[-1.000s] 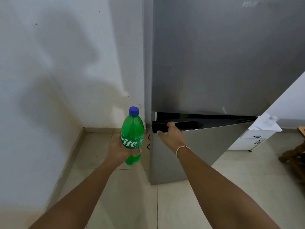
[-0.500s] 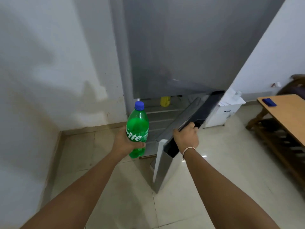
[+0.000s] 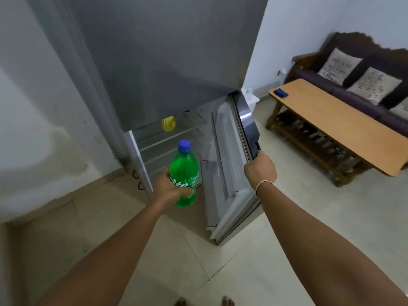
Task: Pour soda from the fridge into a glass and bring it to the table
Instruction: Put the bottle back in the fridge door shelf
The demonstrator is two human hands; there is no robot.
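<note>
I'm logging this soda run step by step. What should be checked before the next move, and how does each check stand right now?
1. Green plastic soda bottle held firmly by the left hand: ok, fingers wrap its lower half.
2. Blue screw cap on the bottle: ok.
3. Bottle upright: ok.
4. Right hand holding the grey lower fridge door: ok, it grips the door's top edge.
5. Fridge door shut: not ok, it stands wide open.
6. Glass ready for pouring: cannot tell, none in view; the long wooden table shows only a small blue object.
</note>
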